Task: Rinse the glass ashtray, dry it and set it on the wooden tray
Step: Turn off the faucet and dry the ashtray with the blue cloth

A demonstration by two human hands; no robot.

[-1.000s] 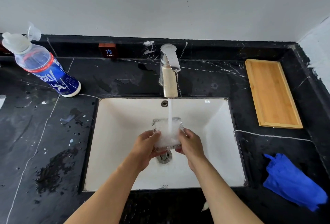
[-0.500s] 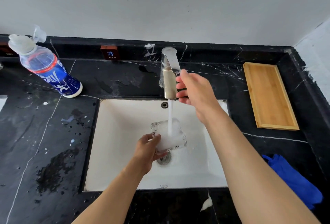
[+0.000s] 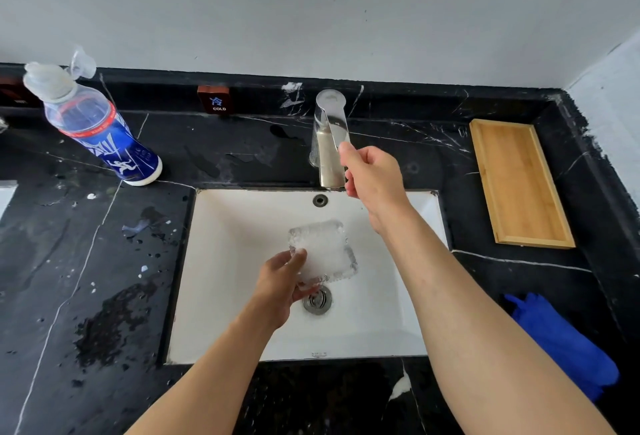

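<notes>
The square glass ashtray point(image 3: 323, 250) hangs over the middle of the white sink point(image 3: 235, 296), above the drain, wet and frothy white inside. My left hand point(image 3: 282, 284) grips its near left corner. My right hand point(image 3: 372, 176) is up at the chrome faucet point(image 3: 329, 143), fingers pinched on the end of its lever handle. No water stream shows below the spout. The wooden tray point(image 3: 519, 185) lies empty on the black counter at the far right. A blue cloth point(image 3: 561, 337) lies crumpled at the near right.
A blue-labelled bottle point(image 3: 91, 126) with an open flip cap stands at the back left. A small "COLD" sign point(image 3: 214, 100) sits on the back ledge. Water patches and droplets point(image 3: 110, 323) spot the counter left of the sink. A wall closes off the right side.
My right hand let go of the ashtray and rose to the faucet handle. The running water has stopped. My left hand alone now holds the ashtray.
</notes>
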